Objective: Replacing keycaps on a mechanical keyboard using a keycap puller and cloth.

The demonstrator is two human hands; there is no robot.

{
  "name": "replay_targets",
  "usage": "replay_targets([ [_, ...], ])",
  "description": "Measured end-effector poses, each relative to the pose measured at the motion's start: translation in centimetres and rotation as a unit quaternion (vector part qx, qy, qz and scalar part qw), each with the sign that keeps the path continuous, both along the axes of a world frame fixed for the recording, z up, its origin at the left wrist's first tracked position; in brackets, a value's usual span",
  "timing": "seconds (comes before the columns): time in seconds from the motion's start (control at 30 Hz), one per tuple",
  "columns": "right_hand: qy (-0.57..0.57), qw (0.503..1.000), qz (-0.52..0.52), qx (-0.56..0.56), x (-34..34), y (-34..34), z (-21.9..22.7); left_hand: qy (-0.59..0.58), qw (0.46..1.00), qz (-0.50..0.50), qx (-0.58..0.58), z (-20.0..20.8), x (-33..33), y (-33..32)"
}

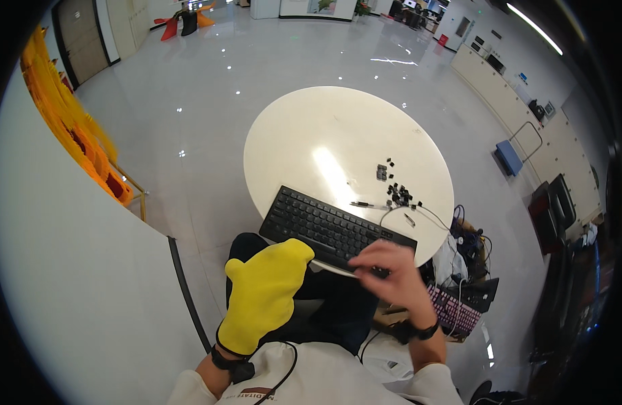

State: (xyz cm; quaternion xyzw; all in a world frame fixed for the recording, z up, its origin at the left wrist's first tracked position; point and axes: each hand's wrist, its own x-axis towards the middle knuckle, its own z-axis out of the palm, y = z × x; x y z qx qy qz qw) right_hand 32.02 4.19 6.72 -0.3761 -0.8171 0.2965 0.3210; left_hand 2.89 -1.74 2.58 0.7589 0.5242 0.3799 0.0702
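Note:
A yellow mitt (264,290) covers my left hand, so its fingers are hidden. It rests over my lap, beside the near left edge of a black keyboard (324,226). My right hand (390,271) is bare and hovers at the keyboard's near right part, with thumb and fingertips drawn together. Whatever sits between them, if anything, is too small to make out. Part of the keyboard's right end is hidden behind this hand. Loose black keycaps (400,197) lie in a heap beyond the keyboard, near a dark pen (365,204).
The keyboard lies on a round white table (297,135), its near edge overhanging my lap. A thin cable (429,212) curves across the tabletop. Right of the table are tangled cables and a pink-keyed keyboard (453,312). A pale wall (88,270) stands close on my left.

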Motion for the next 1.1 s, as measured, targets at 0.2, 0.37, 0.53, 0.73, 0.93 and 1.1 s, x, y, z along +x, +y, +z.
replay_targets([
  [0.2, 0.019, 0.999, 0.031, -0.004, -5.4, -9.4, -5.1, -0.103, 0.986, -0.131, 0.028, -0.5, 1.7, -1.8],
  [0.37, -0.01, 0.998, 0.015, 0.053, -7.9, -12.7, -8.1, -0.112, 0.968, -0.224, -0.033, -4.6, 1.6, -4.5],
  [0.53, 0.027, 0.999, 0.044, 0.0, -8.3, -15.3, -9.9, -0.591, 0.689, -0.235, -0.348, -11.9, 1.8, -9.7],
  [0.73, 0.036, 0.998, 0.042, 0.01, -7.0, -15.7, -11.2, -0.41, 0.832, -0.24, -0.286, -9.8, 2.1, -10.1],
  [0.93, 0.03, 0.998, 0.019, 0.06, -7.0, -15.8, -10.4, -0.393, 0.835, -0.244, -0.299, -7.4, 2.5, -9.8],
  [1.1, 0.046, 0.997, 0.019, 0.051, -6.5, -15.7, -10.6, -0.493, 0.763, -0.219, -0.356, -9.2, 2.8, -9.5],
])
